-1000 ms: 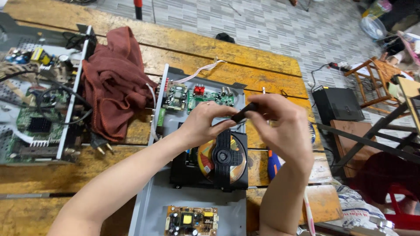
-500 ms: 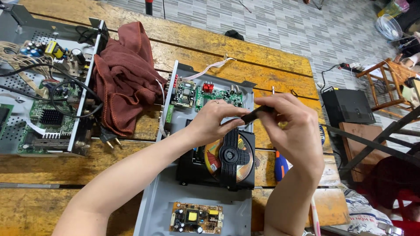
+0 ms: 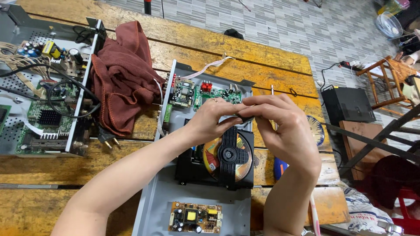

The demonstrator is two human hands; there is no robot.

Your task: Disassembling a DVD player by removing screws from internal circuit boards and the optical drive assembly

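At the far left we see an open chassis (image 3: 52, 87) full of circuit boards and wires, with a black cable and plug (image 3: 107, 139) hanging off its right edge. Beside it a dark red cloth (image 3: 122, 74) lies bunched on the wooden table (image 3: 262, 72), touching the left wall of the grey player case (image 3: 157, 205).

Inside that case sit green boards (image 3: 210, 94) at the back, a black disc drive (image 3: 227, 157) with an orange disc in the middle, and a small brown board (image 3: 195, 216) at the front.

Above the drive our left hand (image 3: 214, 118) has its fingers curled and pinches one end of a small dark part (image 3: 245, 118). Our right hand (image 3: 284, 131) meets it from the other side, fingers bent and closed on the same part. We cannot tell what the part is; it is held just over the drive's back edge, clear of it.

Further right a black box (image 3: 348, 105) and a wooden stool (image 3: 385, 81) stand on the tiled floor.
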